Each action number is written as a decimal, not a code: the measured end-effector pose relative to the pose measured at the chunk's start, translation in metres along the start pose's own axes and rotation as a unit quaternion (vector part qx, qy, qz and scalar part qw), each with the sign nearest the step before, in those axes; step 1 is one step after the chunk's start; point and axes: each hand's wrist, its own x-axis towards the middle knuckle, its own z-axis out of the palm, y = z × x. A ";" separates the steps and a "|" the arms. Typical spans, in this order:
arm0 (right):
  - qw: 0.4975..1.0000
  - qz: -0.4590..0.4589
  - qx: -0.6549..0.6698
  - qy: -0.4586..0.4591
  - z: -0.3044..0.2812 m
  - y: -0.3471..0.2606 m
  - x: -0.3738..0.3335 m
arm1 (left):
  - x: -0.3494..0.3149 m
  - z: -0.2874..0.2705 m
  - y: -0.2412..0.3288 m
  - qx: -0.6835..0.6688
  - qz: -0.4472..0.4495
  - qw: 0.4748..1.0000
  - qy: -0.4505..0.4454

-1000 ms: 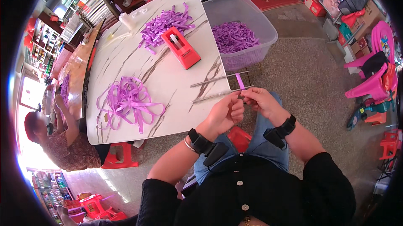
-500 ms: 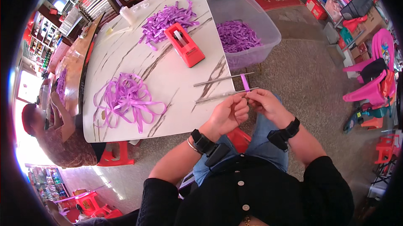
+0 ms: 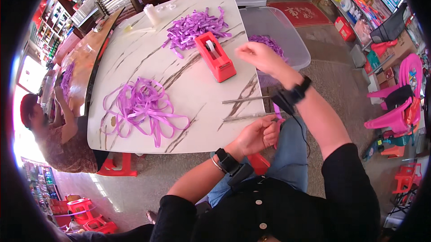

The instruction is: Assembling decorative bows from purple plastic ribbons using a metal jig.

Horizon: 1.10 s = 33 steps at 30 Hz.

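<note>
Two thin metal rods, the upper one (image 3: 242, 100) and the lower one (image 3: 242, 118), jut past the table's right edge. A short purple ribbon (image 3: 277, 111) spans them at their outer ends. My left hand (image 3: 258, 135) is closed at the lower rod's end, fingertips pinched on the ribbon there. My right hand (image 3: 262, 58) is raised over the table's edge, just right of a red tape dispenser (image 3: 221, 70), with its fingers curled together; anything in them is hidden. Loose purple ribbon (image 3: 143, 107) lies tangled on the left of the table.
Short purple strips (image 3: 195, 28) are heaped behind the dispenser on the marbled table (image 3: 197, 129). A clear plastic bin (image 3: 298, 40) holding more strips stands right of the table. At the left, another person (image 3: 67, 138) sits at a wooden counter. A pink chair (image 3: 395, 112) stands far right.
My right hand has left the rod ends and moved up and away, toward the tape dispenser. My left hand remains at the lower rod. The whole view has shifted slightly.
</note>
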 end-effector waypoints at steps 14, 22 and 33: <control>0.967 0.216 0.125 -0.058 0.025 -0.022 0.041 | -0.002 0.002 -0.001 -0.016 -0.002 0.999 0.034; 0.950 0.223 0.183 -0.120 0.028 -0.002 -0.017 | -0.003 0.005 -0.001 -0.013 -0.012 1.000 0.019; 0.986 0.060 -0.156 0.020 0.039 0.007 -0.010 | -0.002 0.007 -0.001 -0.010 -0.011 0.999 0.053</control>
